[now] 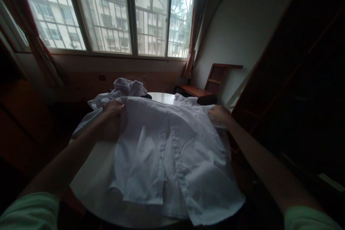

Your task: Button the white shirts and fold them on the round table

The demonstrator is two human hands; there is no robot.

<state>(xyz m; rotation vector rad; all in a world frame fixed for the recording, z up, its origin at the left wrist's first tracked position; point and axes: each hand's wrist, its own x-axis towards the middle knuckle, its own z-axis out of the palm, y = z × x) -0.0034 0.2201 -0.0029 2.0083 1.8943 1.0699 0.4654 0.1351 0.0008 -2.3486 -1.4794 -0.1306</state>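
A white button-front shirt (151, 140) is spread out over a round white table (93, 172), its front opening running down the middle and its hem toward me. My left hand (113, 109) grips the shirt's far left part, fingers closed on the cloth. At the far right part, my right hand (219, 115) pinches the fabric in the same way. Between the hands the cloth is stretched, with loose folds lower down. The near right corner of the hem reaches past the table's edge.
Behind my left hand lies a crumpled heap of white cloth (128, 88). More white cloth (185, 100) sits at the table's far right. Beyond are a wooden bench (192, 91), a leaning wooden frame (217, 77) and barred windows (107, 18). Dark furniture (291, 72) stands on the right.
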